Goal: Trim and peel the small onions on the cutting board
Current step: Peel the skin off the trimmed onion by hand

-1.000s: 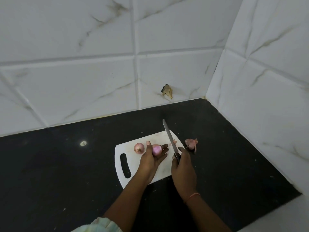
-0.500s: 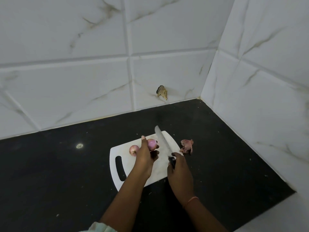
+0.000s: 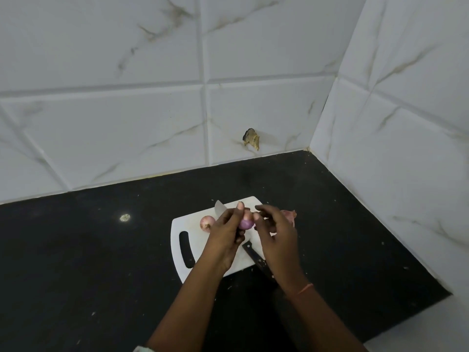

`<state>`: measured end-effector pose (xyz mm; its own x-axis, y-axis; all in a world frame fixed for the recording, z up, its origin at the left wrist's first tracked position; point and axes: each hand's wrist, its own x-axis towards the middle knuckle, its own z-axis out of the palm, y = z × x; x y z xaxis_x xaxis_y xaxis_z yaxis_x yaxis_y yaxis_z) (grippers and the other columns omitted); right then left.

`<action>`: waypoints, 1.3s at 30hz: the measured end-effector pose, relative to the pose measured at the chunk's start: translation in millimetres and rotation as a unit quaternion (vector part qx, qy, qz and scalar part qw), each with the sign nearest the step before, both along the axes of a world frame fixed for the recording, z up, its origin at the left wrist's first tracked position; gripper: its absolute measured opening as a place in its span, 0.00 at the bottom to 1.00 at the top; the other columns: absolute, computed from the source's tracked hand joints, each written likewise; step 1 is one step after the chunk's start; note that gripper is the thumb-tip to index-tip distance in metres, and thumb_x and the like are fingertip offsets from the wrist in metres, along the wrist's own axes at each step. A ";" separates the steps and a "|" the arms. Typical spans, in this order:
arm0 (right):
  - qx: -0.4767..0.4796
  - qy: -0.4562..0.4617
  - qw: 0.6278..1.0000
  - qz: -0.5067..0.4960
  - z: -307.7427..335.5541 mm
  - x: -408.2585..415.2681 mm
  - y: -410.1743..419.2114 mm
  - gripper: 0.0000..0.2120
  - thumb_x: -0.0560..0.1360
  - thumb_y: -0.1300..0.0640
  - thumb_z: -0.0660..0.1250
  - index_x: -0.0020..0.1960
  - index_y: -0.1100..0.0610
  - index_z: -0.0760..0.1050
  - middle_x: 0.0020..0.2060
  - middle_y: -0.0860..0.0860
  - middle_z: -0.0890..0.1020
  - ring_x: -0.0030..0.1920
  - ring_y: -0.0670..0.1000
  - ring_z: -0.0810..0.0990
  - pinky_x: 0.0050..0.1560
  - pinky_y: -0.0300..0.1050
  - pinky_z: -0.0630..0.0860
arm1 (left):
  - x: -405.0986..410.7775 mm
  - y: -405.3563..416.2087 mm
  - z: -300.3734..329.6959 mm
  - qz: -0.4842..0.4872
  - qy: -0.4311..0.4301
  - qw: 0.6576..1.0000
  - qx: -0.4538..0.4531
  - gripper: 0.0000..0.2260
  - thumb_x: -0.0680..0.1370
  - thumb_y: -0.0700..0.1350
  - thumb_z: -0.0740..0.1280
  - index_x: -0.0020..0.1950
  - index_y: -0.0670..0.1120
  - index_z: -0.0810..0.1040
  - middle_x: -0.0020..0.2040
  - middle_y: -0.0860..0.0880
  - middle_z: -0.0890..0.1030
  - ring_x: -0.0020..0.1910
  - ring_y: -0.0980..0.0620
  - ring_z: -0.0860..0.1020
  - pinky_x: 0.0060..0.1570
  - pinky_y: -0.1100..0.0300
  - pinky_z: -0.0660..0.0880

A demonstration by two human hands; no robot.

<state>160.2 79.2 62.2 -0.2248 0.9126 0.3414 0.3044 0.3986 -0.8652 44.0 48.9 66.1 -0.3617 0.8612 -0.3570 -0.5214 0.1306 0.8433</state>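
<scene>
Home kitchen corner: my black tabletop (image 3: 101, 250), marble-look wall tiles (image 3: 127, 123), white cutting board (image 3: 185, 224), knife (image 3: 256, 257), onions (image 3: 206, 222).

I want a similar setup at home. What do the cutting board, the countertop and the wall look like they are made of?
The cutting board looks like white plastic: smooth, thin, with a moulded handle slot. The countertop looks like polished black stone, perhaps granite, since it mirrors a light spot. The wall is glossy white tile with marble-like veining and visible grout lines; whether ceramic or real marble cannot be told.
</scene>
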 end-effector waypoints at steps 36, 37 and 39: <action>-0.147 0.129 0.976 0.095 19.6 8.1 22.5 0.08 0.80 0.56 0.64 0.57 0.56 0.77 0.46 0.49 0.84 0.40 0.47 0.83 0.34 0.44 0.80 | -4.7 3.1 23.2 -0.096 0.126 0.983 0.090 0.09 0.80 0.44 0.66 0.59 0.48 0.82 0.51 0.50 0.86 0.51 0.54 0.84 0.48 0.65 0.79; -0.159 0.126 0.974 0.097 20.0 6.9 23.4 0.08 0.80 0.55 0.62 0.57 0.55 0.76 0.44 0.47 0.84 0.39 0.45 0.82 0.33 0.41 0.78 | -3.2 3.4 22.7 -0.099 0.131 0.982 0.092 0.09 0.80 0.45 0.66 0.59 0.49 0.82 0.50 0.49 0.86 0.51 0.54 0.84 0.48 0.65 0.78; -0.163 0.117 0.975 0.097 20.1 3.9 23.7 0.07 0.82 0.56 0.60 0.56 0.57 0.74 0.39 0.45 0.83 0.34 0.41 0.78 0.31 0.35 0.73 | 0.1 4.2 21.5 -0.100 0.146 0.979 0.098 0.09 0.80 0.46 0.65 0.59 0.49 0.82 0.50 0.49 0.86 0.50 0.55 0.83 0.47 0.65 0.78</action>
